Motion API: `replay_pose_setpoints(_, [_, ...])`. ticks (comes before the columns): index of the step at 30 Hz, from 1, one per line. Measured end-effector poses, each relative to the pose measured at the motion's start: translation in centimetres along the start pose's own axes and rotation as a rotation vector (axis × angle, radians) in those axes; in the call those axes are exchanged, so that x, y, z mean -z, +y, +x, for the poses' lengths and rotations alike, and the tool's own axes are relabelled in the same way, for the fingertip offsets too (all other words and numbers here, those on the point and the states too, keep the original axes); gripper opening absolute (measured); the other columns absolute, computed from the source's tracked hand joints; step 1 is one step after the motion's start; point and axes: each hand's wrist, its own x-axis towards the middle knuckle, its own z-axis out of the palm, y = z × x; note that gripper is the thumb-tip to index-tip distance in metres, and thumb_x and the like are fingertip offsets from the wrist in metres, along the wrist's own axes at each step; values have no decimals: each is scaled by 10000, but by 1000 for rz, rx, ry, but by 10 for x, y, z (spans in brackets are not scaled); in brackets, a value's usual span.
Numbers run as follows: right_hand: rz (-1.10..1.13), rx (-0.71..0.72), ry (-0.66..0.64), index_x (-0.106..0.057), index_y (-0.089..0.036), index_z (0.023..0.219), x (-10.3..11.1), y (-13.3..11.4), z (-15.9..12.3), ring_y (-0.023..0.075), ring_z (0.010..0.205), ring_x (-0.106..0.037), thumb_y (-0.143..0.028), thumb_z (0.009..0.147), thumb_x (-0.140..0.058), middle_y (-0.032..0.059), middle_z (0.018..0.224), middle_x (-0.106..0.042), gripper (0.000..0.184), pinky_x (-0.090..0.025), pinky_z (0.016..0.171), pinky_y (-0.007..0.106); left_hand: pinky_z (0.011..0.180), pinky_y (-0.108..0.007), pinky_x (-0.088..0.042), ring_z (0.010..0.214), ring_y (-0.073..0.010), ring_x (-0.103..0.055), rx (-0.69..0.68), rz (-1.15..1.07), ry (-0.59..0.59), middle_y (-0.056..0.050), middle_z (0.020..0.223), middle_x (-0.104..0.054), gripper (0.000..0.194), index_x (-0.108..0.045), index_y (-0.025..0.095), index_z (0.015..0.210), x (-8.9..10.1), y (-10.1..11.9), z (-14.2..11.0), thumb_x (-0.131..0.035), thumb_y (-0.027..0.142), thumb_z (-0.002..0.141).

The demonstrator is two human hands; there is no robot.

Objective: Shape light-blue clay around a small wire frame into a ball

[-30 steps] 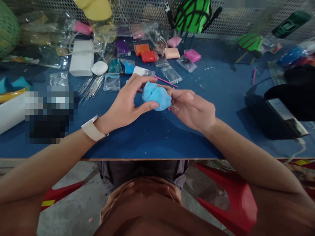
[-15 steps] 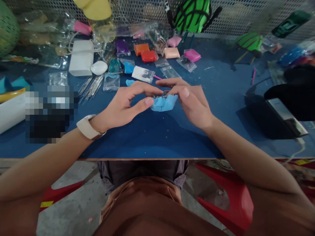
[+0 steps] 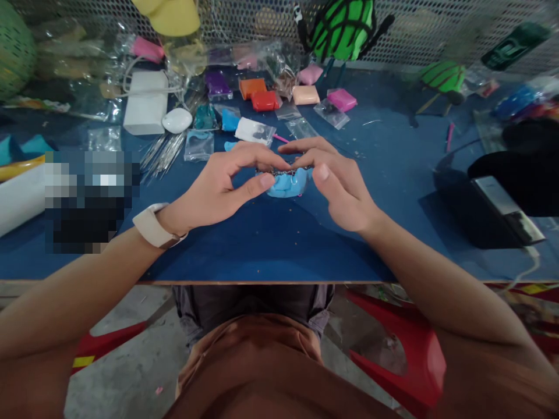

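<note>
A lump of light blue modelling clay (image 3: 287,185) is between my hands above the blue table. Along its top edge runs a thin twisted metal wire. My left hand (image 3: 225,185) holds the clay's left side, thumb against the front and index finger on the wired top edge. From the other side my right hand (image 3: 345,186) grips the right end, its thumb near the front and fingers bent over the top. The clay's underside and far side are hidden.
Behind my hands lie a white clay packet (image 3: 254,131), a pink stick (image 3: 280,138), and red (image 3: 265,100) and magenta (image 3: 342,99) clay packets. Metal wires (image 3: 162,156) are bundled left. A black box-like device (image 3: 502,206) with a cable stands right. The table edge (image 3: 279,283) is near my body.
The clay has tipped so its wired edge faces up, and it sits slightly further right. My right fingers have moved over its top. In the last half second the hands barely shifted.
</note>
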Motion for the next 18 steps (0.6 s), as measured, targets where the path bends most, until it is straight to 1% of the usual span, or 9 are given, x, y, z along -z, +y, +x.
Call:
replay_pose_setpoints(2, [18,-22,-12,-863,-349,1160,1,2,-1,357,1483,-699,-769,1179,-633,85,1374,-823,479,-483,1403,579,907,-437,-749,1123,-289,-878,27,-23,-5,-125,1294,-910,523,-877,301,1353,-1,1,0,-677,753,1182])
replay_pose_setpoints(4, [34,-41,-28,-845,-350,1206,2,4,-1,348,1458,-707,-779,1164,-660,82,1380,-815,469,-516,1367,554,765,-395,-720,973,-256,-869,65,-37,-3,-108,1232,-915,479,-875,312,1345,-4,1,-1,-695,726,1185])
replay_pose_setpoints(6, [45,-51,-39,-837,-345,1221,3,5,0,349,1481,-701,-762,1121,-756,82,1398,-808,437,-526,1356,535,660,-369,-675,840,-225,-831,100,-52,14,-85,1126,-910,432,-876,324,1324,-8,-1,-2,-707,698,1191])
replay_pose_setpoints(7, [49,-58,-41,-834,-341,1218,3,5,0,354,1498,-697,-742,1087,-818,81,1402,-806,422,-529,1355,532,632,-364,-660,806,-217,-817,110,-62,24,-77,1092,-904,416,-876,327,1319,-9,-2,-3,-713,688,1192])
replay_pose_setpoints(10, [63,-106,-10,-818,-336,1155,4,4,1,375,1546,-679,-692,984,-959,83,1410,-801,420,-553,1345,544,650,-373,-674,836,-224,-828,128,-92,33,-74,1118,-902,398,-863,339,1351,-11,-5,-4,-729,676,1187])
replay_pose_setpoints(13, [87,-132,27,-818,-337,1127,4,4,2,379,1542,-685,-674,928,-1018,81,1411,-802,439,-571,1336,547,697,-378,-697,888,-233,-848,131,-104,32,-83,1175,-907,420,-842,344,1388,-10,-6,-4,-719,692,1187])
replay_pose_setpoints(15, [104,-127,-1,-833,-330,1141,4,5,2,359,1501,-711,-654,921,-1033,79,1404,-807,439,-579,1327,530,732,-375,-712,938,-238,-864,125,-112,28,-89,1211,-914,436,-843,325,1366,-9,-5,-3,-716,701,1186])
replay_pose_setpoints(18, [142,-109,-78,-854,-311,1124,6,9,4,334,1451,-737,-610,922,-1050,83,1429,-815,411,-594,1295,511,805,-374,-735,1022,-246,-886,110,-137,12,-98,1257,-920,435,-854,292,1327,-11,-2,-2,-748,687,1176])
